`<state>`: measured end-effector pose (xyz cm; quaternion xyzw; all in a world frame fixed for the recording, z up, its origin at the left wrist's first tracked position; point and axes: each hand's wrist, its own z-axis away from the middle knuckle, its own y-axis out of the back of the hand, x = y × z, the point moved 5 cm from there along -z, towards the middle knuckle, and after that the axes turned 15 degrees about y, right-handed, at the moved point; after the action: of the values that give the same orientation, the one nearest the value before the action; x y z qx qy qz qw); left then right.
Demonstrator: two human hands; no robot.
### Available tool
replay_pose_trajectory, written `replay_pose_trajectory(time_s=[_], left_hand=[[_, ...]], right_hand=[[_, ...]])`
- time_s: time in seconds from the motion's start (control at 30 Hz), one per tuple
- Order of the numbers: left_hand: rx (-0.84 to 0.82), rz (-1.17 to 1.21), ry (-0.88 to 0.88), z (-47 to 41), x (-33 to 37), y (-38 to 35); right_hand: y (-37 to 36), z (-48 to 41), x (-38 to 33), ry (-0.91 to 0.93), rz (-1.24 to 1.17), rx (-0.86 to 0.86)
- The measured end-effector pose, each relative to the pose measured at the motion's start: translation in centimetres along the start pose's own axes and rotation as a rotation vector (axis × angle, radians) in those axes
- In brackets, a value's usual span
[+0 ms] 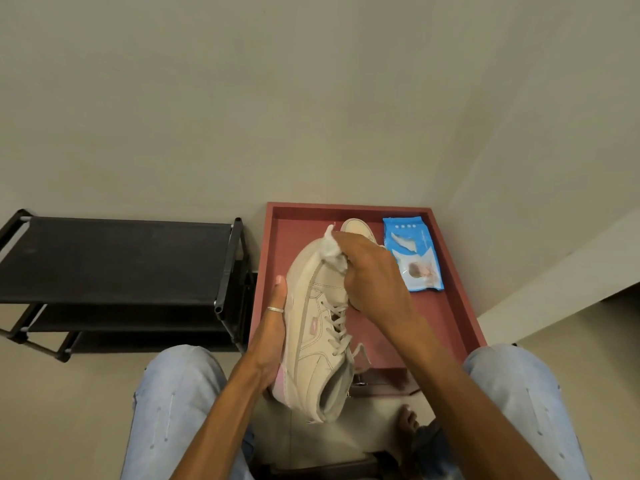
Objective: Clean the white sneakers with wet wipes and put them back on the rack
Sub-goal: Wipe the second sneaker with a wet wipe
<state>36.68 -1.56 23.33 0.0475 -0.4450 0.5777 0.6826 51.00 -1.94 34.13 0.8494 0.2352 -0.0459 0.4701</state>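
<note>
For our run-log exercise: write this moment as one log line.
phase: wiping | left hand: holds sneaker sole | right hand: grips wipe on toe | other sneaker, wipes pack: in tray

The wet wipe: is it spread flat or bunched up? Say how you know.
Bunched up. The wet wipe is a crumpled wad, pinched by the right hand against the sneaker.

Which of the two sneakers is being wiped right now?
The lifted sneaker: left hand holds its sole, right hand presses a wipe on its toe. The other sneaker lies in the red tray.
</note>
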Motion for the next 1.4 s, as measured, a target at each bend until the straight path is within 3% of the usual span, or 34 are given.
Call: replay_pose_trajectory(time_s=[0.2,0.37,0.53,0.7,0.9,1.0,1.17,1.27,1.4], left_hand=[[0.022,-0.01,-0.023,0.1,0.1,-0.2],[0.007,0.034,0.004,0.0,0.0,-0.2],[-0.026,0.103,0.014,0.4,0.1,-0.5],[-0.015,0.121,0.015,0.2,0.2,0.0],[-0.045,0.065,0.018,-0.5,-0.2,0.3],[-0.049,0.064,0.011,-0.7,-0.4,0.3],[-0.038,0.141,0.019,-0.3,-0.1,0.3],[-0.045,0.231,0.028,0.1,0.0,0.3],[-0.097,0.339,0.025,0.2,0.2,-0.1]], right_hand=[[-0.1,2.7,0.5,-0.31,-0.054,0.127],[-0.2,2.3,-3.3,-0.157,0.154,0.181],[-0.9,2.5,-5.7,-0.019,0.069,0.036],[-1.0,2.6,-5.9,-0.01,-0.003,-0.071],[2.5,0.7,-1.6,-0.152,0.096,0.268],[1.2,0.0,-1.5,-0.168,0.16,0.156],[-1.5,2.2,-5.8,0.036,0.211,-0.006],[-2.7,3.2,-7.4,0.083,0.122,-0.104],[-0.9,2.5,-5.8,0.178,-0.102,-0.091]])
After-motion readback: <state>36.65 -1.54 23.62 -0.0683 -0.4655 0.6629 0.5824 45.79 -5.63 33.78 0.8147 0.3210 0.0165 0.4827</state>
